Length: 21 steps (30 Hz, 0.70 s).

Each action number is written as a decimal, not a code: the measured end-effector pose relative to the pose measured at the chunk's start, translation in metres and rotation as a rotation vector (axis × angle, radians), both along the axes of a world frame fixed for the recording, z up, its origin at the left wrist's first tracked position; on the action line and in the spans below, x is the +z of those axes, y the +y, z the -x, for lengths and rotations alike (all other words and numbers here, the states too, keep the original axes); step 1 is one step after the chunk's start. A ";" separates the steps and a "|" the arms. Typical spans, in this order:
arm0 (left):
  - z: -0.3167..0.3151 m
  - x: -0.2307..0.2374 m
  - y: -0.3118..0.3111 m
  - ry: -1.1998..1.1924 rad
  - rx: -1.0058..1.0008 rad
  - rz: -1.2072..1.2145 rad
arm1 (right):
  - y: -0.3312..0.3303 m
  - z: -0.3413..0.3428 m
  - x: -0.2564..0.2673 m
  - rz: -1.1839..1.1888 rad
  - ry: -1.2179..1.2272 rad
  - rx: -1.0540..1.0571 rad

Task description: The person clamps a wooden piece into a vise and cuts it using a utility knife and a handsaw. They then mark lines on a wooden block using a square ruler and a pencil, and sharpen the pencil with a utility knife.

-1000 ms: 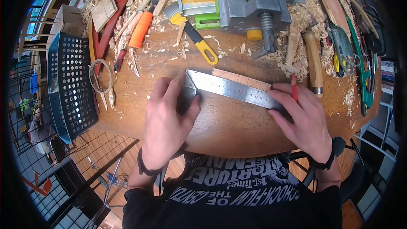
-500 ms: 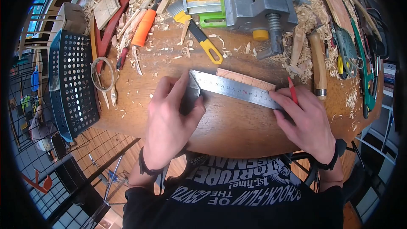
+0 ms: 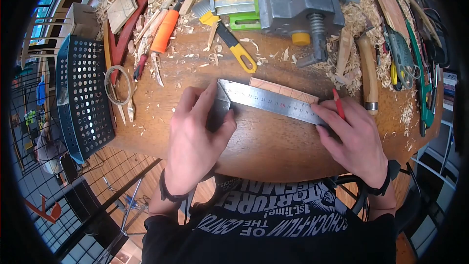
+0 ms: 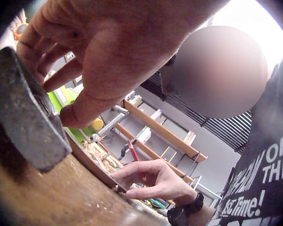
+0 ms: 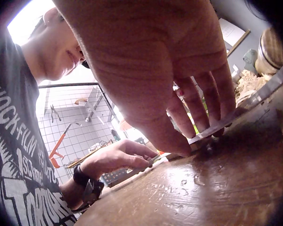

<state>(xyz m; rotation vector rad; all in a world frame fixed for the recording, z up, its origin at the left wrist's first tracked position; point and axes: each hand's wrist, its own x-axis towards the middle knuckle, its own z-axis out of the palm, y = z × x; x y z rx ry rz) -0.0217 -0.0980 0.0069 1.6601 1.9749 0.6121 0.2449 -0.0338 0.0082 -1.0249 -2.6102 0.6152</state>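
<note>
A steel ruler (image 3: 268, 101) with a thick metal head (image 3: 219, 103) at its left end lies slanted on the table, along the near side of a thin wooden piece (image 3: 283, 89) with pencil lines. My left hand (image 3: 196, 139) grips the metal head between thumb and fingers; the left wrist view shows the head (image 4: 28, 113) large beside that hand. My right hand (image 3: 352, 137) pinches the ruler near its right end, fingers and thumb at its edges. A red pencil (image 3: 338, 104) sticks up between the right hand's fingers. The ruler's right end is hidden under that hand.
Beyond the ruler lie a yellow-black brush (image 3: 236, 49), an orange-handled tool (image 3: 165, 32) and a large metal vise (image 3: 298, 10). A perforated basket (image 3: 85, 98) and a tape ring (image 3: 117, 85) are at left. Wood shavings, a wooden handle (image 3: 367, 73) and scissors (image 3: 406, 76) are at right.
Against the first frame, the whole head view has shifted slightly, so hands and table appear a little further right. Both hands keep their hold on the ruler, and the pencil stays in the right hand.
</note>
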 end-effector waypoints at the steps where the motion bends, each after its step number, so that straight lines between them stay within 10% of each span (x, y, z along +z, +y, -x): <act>1: 0.000 0.000 0.000 0.000 0.000 0.004 | 0.000 0.000 0.000 0.003 0.000 0.002; 21: 0.000 -0.001 0.001 0.022 -0.002 0.001 | 0.003 -0.002 -0.002 0.003 0.004 0.031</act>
